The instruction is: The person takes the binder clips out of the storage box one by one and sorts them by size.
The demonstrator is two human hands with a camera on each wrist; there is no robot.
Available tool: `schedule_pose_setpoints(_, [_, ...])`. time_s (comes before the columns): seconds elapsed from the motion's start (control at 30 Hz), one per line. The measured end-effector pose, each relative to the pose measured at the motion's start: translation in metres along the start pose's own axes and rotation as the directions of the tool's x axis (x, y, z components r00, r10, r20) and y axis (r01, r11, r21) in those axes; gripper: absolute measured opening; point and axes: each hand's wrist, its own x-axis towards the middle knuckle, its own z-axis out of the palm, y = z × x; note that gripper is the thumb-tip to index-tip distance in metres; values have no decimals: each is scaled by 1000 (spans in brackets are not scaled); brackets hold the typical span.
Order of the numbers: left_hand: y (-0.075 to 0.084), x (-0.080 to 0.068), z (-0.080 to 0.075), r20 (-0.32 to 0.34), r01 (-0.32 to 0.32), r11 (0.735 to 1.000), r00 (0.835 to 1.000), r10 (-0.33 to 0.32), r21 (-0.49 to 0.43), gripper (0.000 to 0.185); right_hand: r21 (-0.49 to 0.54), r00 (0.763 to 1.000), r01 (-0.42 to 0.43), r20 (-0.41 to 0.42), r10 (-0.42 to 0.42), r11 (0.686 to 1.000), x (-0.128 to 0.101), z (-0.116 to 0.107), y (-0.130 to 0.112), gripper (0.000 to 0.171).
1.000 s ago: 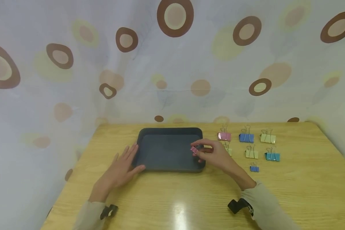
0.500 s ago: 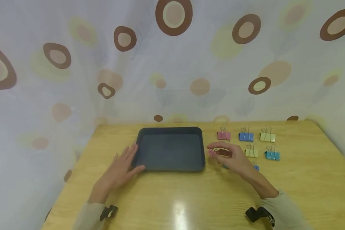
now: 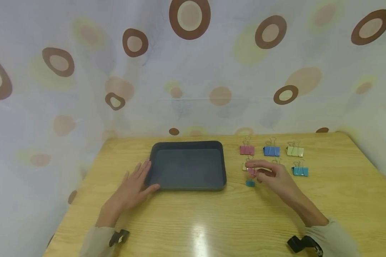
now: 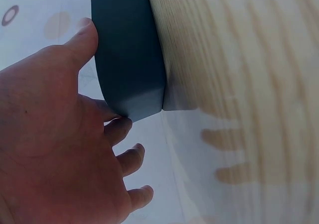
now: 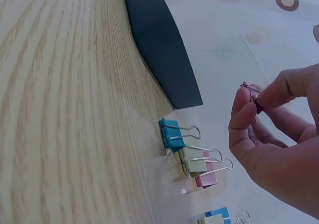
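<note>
Thumb and fingers of my right hand (image 3: 278, 180) pinch a small pink binder clip (image 3: 252, 172) above the table, right of the dark tray (image 3: 186, 167). In the right wrist view the pinched clip is partly covered by the fingertips. Below that hand lie a small teal binder clip (image 3: 250, 183) and a pale yellow one (image 3: 244, 166). My left hand (image 3: 130, 192) rests along the tray's left side, fingers stretched out and thumb at the front corner. The left wrist view shows the thumb (image 4: 84, 40) against the tray's wall (image 4: 129, 50).
Larger pink (image 3: 247, 150), blue (image 3: 271, 151) and pale yellow (image 3: 295, 151) binder clips stand in a back row. A teal binder clip (image 3: 300, 171) sits in front of them at the right. My right hand hides other clips. Patterned cloth (image 3: 193, 78) hangs behind the table.
My right hand has moved right, from over the tray's right edge to above the clips, still pinching the small pink binder clip. The left hand stays at the tray.
</note>
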Motion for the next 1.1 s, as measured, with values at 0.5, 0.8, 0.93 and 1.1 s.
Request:
schedule_pose_setpoints(0.5, [-3,-6,1,-39,-12,1000,999,12,-12,88,67,999,-32,-2,32,997,-11,-17,0,37])
schedule_pose_setpoints(0.8, [1,-4,-1,1,3,1000,1000,-3,-1,88,-41,994,-83,-69,80,996,-28,-32,-4,43])
schedule_pose_setpoints(0.93, [1,0,-1,1,-5,1000,1000,5,-3,88,-62,991,-61,-127,52,996,-34,-39,-2,41])
schedule_pose_setpoints(1.1, [3,1,0,11,-3,1000,1000,3,-8,88,-67,986,-59,-158,48,996,-40,-48,5,37])
